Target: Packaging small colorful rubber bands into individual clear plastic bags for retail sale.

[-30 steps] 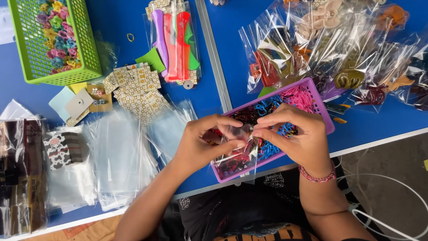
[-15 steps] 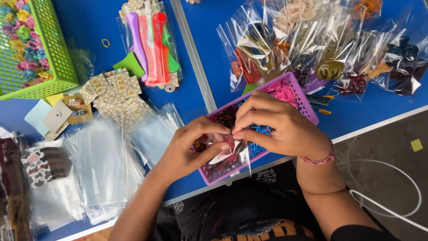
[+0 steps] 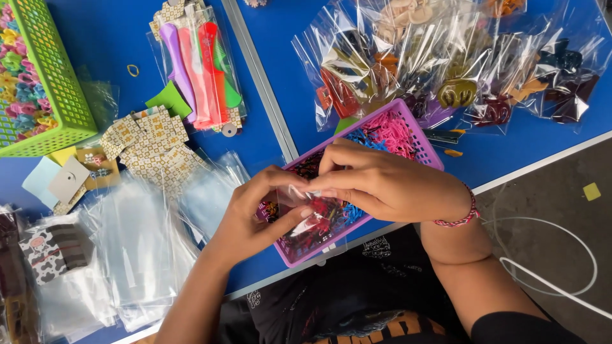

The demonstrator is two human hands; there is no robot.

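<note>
A blue table [image 3: 115, 38] is covered with clear bags. Near its front edge, a purple basket [image 3: 417, 137] of tiny colourful hair bands is set. Above it, a small clear bag [image 3: 299, 197] is pinched by the left hand [image 3: 255, 213] and right hand [image 3: 382, 185], fingers closed on it.

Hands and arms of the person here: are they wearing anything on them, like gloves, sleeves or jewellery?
No gloves: both the left hand and right hand are bare, and both forearms are uncovered, with no sleeves in view. The only thing worn is a thin braided bracelet in red and pink round the right wrist. No rings or watch show.
</note>
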